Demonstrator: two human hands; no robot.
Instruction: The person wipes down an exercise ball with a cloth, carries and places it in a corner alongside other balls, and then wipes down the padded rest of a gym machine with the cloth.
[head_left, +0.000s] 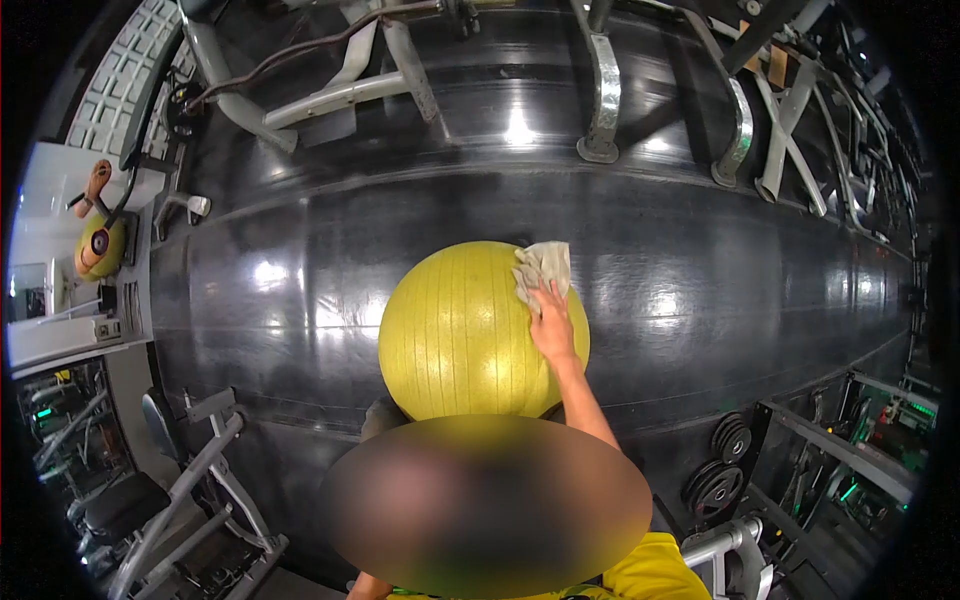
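Note:
A large yellow exercise ball (455, 330) rests on the dark floor in front of me, with ribbed lines running over it. My right hand (551, 322) is at the ball's upper right side, its fingers closed on a crumpled whitish cloth (543, 268). The cloth lies against the ball, and one corner sticks out past its edge. Of my left side, only a bit of skin shows at the bottom edge. A blurred oval covers the area below the ball, and my left hand cannot be made out.
Black glossy flooring (280, 330) surrounds the ball. A grey metal machine frame (340, 100) stands at the upper left, and curved machine legs (605, 100) stand at the upper right. Weight plates (715, 487) hang at the lower right. A padded machine (190, 480) is at the lower left.

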